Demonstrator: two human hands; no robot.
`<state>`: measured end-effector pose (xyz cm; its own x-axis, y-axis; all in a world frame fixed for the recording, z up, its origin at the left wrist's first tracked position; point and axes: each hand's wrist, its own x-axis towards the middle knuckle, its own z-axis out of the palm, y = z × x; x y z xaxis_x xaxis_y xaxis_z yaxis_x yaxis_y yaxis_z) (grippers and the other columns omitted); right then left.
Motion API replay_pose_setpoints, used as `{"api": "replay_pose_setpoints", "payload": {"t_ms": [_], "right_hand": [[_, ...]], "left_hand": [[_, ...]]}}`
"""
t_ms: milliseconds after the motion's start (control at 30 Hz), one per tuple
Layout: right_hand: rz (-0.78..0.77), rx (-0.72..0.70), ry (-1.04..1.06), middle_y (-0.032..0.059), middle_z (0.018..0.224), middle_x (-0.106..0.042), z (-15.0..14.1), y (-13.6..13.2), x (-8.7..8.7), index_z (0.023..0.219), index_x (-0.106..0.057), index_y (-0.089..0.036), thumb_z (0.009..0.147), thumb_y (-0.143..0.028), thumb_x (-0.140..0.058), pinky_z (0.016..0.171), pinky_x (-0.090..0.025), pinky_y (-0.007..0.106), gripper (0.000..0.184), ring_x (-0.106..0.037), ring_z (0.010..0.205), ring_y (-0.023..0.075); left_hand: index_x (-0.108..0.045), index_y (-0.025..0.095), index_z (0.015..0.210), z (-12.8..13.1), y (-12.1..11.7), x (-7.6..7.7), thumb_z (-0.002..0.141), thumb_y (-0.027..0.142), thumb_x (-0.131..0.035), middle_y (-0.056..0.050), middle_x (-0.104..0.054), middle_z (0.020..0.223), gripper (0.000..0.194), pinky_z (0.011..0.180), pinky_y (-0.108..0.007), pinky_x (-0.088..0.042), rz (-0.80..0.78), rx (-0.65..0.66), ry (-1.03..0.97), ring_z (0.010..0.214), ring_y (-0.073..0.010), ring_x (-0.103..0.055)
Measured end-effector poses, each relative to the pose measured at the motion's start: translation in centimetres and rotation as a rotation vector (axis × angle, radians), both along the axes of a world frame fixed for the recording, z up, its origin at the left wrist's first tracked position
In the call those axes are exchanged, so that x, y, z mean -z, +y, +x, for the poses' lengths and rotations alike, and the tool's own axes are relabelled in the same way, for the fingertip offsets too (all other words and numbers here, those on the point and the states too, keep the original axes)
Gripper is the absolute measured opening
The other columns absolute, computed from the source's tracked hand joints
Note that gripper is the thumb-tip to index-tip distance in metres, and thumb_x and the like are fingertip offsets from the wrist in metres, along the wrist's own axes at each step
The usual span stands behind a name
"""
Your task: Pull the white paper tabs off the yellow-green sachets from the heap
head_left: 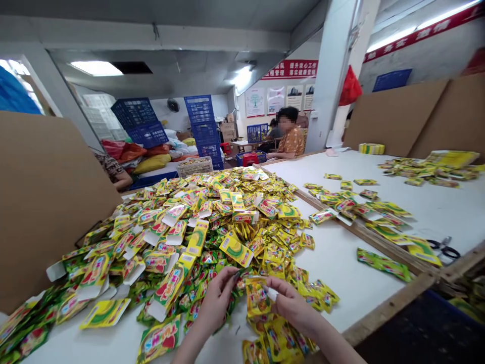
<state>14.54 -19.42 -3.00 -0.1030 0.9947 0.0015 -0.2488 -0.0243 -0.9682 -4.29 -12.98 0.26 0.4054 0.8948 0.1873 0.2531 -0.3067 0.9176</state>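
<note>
Hands (pixel 217 302); packets (pixel 281 339); white table (pixel 337 258); crates (pixel 201 121)

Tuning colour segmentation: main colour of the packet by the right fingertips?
The packet is mostly yellow; head view.

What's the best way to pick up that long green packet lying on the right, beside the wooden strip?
I'd pinch the long green packet across its narrow middle, bringing the right hand from above and the left: it lies lengthwise, apart from the pile, with bare white tabletop on that side.
</note>
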Motion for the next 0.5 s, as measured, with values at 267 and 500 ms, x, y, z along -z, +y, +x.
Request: {"api": "replay_pose_setpoints", "payload": {"t_ms": [267, 500], "right_hand": [[-0.068, 0.053, 0.694, 0.0032, 0.101, -0.067, -4.3, 1.2, -1.7, 0.089, -0.057, -0.021, 0.073, -0.028, -0.067, 0.097, -0.039, 0.034, 0.021, -0.062, 0.096, 0.016], [0.095, 0.15, 0.284, 0.0051, 0.099, -0.066, -6.2, 2.9, -1.5, 0.09, -0.06, -0.021, 0.077, -0.034, -0.059, 0.091, -0.043, 0.039, 0.018, -0.06, 0.097, 0.0217]], "left_hand": [[-0.059, 0.018, 0.098, -0.2, 1.4, 2.1, 0.08, 0.038, -0.052, -0.007, -0.066, 0.095, 0.027, 0.082, -0.034, -0.045, -0.026, -0.135, -0.176, 0.089, -0.0223, -0.061], [-0.057, 0.016, 0.094, -1.1, 1.7, 2.8, 0.076, 0.05, -0.052, -0.009, -0.069, 0.089, 0.039, 0.06, -0.03, -0.052, -0.207, -0.248, -0.376, 0.078, -0.0223, -0.065]]}}
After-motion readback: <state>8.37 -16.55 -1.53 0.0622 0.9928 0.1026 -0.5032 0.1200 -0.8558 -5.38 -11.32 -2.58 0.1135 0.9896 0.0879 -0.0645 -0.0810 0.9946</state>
